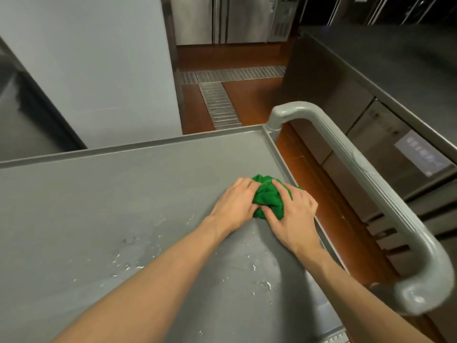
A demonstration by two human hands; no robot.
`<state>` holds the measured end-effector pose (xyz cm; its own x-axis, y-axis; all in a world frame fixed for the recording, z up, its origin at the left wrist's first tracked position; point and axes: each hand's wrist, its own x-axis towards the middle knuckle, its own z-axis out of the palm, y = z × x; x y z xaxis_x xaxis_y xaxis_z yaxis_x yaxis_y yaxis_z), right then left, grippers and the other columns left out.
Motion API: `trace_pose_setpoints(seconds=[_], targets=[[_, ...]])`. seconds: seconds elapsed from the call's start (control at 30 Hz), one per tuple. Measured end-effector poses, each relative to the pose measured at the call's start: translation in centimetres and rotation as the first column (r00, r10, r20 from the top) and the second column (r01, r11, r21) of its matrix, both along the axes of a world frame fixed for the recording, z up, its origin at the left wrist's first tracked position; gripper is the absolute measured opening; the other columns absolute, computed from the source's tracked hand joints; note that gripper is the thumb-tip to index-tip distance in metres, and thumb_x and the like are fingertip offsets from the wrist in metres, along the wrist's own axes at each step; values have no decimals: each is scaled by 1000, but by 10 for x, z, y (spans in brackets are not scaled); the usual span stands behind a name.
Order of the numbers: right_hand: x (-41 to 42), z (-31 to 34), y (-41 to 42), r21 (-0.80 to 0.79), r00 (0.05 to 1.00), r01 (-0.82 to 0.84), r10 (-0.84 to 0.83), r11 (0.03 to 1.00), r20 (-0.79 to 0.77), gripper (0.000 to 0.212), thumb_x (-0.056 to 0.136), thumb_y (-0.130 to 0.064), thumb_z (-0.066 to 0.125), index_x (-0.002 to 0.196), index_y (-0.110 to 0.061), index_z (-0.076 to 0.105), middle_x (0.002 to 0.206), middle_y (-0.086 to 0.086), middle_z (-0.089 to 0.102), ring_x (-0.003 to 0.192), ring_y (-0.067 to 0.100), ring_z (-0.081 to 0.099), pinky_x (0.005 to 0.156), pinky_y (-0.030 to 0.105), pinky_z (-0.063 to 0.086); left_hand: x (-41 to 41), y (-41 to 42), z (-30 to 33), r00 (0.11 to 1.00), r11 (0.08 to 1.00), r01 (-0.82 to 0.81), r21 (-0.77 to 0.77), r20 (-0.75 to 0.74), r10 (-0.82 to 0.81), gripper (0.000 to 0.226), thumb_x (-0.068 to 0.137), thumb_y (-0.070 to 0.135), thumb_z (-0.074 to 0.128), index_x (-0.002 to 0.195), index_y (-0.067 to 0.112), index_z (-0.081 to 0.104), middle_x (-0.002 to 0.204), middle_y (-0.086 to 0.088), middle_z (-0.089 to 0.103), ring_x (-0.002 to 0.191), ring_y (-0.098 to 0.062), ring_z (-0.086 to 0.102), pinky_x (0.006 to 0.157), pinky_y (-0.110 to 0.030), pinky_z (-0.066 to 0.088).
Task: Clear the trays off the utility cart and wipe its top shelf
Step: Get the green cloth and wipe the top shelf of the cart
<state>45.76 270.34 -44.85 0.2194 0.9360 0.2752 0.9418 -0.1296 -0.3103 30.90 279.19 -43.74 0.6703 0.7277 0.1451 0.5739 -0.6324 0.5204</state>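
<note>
Both hands, left hand [236, 203] and right hand [294, 214], gripped the bunched green cloth [268, 200] on the top shelf [99, 194]; droplets [128, 266] toward 7 o'clock needed firm, overlapping strokes.

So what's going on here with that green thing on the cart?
A person is wiping the grey top shelf of a utility cart. Both the left hand and right hand grip a bunched green cloth near the shelf's right edge, by the cart handle. No trays are on the shelf, and water droplets remain nearer the person.
</note>
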Motion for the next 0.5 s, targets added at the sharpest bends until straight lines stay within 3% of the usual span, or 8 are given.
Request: trace_pose_setpoints(seconds=[0.2, 0.5], targets=[[-43, -1, -1, 6, 995, 68, -67, 998, -67, 66, 77, -46, 56, 140, -30, 47, 132, 1, 55, 113, 27, 47, 86, 41, 30, -40, 2, 0, 1000, 1000, 17, -23, -11, -17, 44, 79, 9, 61, 123, 4, 54, 120, -14, 58, 114, -31, 49, 100, -43, 41], [-170, -3, 9, -21, 994, -12, 10, 1000, -111, 67, 76, -46, 56, 140, -29, 47, 133, 2, 54, 114, 27, 48, 87, 46, 37, -174, -1, 2, 995, 995, -94, -38, 9, 95, 41, 77, 8, 66, 117, 7, 57, 112, -9, 60, 109, -25, 49, 90, -23, 33]])
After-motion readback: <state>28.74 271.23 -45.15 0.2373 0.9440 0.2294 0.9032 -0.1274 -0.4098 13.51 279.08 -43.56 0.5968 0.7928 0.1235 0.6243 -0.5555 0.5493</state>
